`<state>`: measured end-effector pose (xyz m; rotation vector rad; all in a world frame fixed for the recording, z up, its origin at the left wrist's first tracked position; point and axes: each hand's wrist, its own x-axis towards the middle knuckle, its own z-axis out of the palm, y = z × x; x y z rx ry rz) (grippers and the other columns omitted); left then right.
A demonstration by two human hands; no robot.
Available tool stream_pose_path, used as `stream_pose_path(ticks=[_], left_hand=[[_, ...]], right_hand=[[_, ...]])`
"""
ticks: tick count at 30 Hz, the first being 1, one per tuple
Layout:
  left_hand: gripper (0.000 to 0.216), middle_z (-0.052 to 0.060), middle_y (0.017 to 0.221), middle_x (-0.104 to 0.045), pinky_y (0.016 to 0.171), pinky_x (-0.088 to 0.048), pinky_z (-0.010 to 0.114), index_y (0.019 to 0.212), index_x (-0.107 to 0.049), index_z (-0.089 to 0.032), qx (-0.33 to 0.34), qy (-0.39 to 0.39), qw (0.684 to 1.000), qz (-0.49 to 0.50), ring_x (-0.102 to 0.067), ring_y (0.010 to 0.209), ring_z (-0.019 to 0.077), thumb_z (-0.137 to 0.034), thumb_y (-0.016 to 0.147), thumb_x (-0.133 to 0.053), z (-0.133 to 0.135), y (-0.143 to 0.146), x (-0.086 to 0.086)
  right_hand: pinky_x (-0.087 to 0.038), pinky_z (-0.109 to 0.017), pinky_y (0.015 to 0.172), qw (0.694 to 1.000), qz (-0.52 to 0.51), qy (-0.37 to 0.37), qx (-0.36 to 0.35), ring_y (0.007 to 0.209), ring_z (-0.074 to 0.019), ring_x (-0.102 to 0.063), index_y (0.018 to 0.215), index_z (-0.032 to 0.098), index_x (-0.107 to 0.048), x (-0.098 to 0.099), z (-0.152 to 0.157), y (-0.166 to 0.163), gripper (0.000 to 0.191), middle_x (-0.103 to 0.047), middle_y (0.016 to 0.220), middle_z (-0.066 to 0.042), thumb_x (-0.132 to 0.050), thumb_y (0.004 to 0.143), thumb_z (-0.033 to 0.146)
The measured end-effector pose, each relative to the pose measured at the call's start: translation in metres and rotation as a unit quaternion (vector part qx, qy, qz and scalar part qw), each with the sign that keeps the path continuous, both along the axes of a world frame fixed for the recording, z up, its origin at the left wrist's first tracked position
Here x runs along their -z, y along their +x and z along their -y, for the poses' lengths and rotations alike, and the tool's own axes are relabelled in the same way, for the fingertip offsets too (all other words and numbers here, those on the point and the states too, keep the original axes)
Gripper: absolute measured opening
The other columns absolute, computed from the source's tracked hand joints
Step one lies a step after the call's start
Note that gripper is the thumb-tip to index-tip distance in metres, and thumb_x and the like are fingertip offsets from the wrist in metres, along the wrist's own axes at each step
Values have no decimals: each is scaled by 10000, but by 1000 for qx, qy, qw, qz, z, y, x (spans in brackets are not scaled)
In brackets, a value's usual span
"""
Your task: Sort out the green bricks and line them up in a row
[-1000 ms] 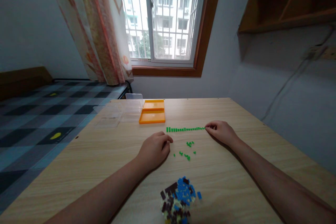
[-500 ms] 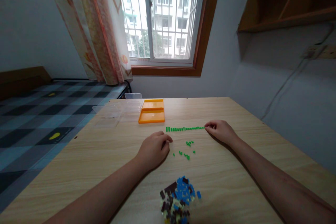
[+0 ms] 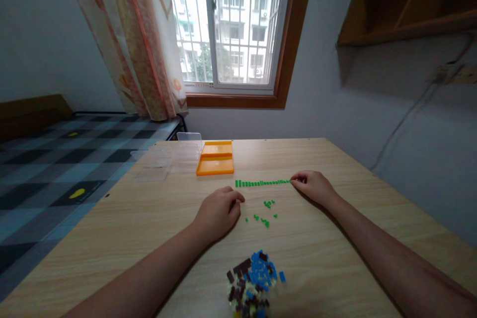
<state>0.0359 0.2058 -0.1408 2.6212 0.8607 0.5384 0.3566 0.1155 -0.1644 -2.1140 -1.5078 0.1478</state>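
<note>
A long row of small green toy bricks [image 3: 257,183] runs left to right across the table, larger pieces at its left end. At its right end my right hand [image 3: 315,186] pinches thumb and forefinger together at the last small green brick. My left hand [image 3: 219,211] rests on the wood below the row's left end, fingers loosely bent, with a gap between forefinger and thumb and nothing visible in it. Loose green bricks [image 3: 268,203] lie scattered between the hands, several more of them nearer to me.
A mixed pile of blue, dark brown and pale bricks [image 3: 253,283] lies at the table's near edge. An orange two-part tray [image 3: 215,164] stands farther back, beside clear plastic boxes [image 3: 152,164]. A bed [image 3: 93,154] adjoins at left; a wooden shelf [image 3: 406,30] hangs at right.
</note>
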Motion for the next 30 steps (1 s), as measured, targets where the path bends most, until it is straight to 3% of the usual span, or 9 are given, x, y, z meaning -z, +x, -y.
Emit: stream_pose_path(ticks=[13,17,21,30], left_hand=[[239,43,982,-688,805,-492,314,965,-731,-226,3,3,1000,2,-651,905,205,-132,874,-531,-1,-1,1],[236,43,982,-691,813,-490,317,959,-731,-223,0,1,1000,0,-651,916,207,-128,873,-533,0,0,0],[241,40,985,-691,806,-491,319,959,-733,-228,-3,2,1000,0,-653,913,207,-126,874,-531,0,0,-1],[233,42,985,-689,819,-492,327,961,-732,-224,-3,4,1000,-1,-649,923,209,-134,879,-533,-1,0,1]], right_hand=[[-459,-277,678,999,-1,33,-1,767,-192,-674,912,224,-796,-6,4,-5,237,-760,848,-40,-615,843,362],[-446,-270,667,991,20,84,-103,726,-170,-640,922,203,-788,-16,10,-28,247,-740,837,-55,-584,888,338],[-443,-248,680,967,52,64,-240,741,-147,-631,953,224,-787,-25,18,-59,232,-718,844,-48,-568,922,295],[-424,-245,692,968,74,28,-237,754,-142,-633,840,222,-777,-23,17,-67,141,-705,806,-22,-644,881,239]])
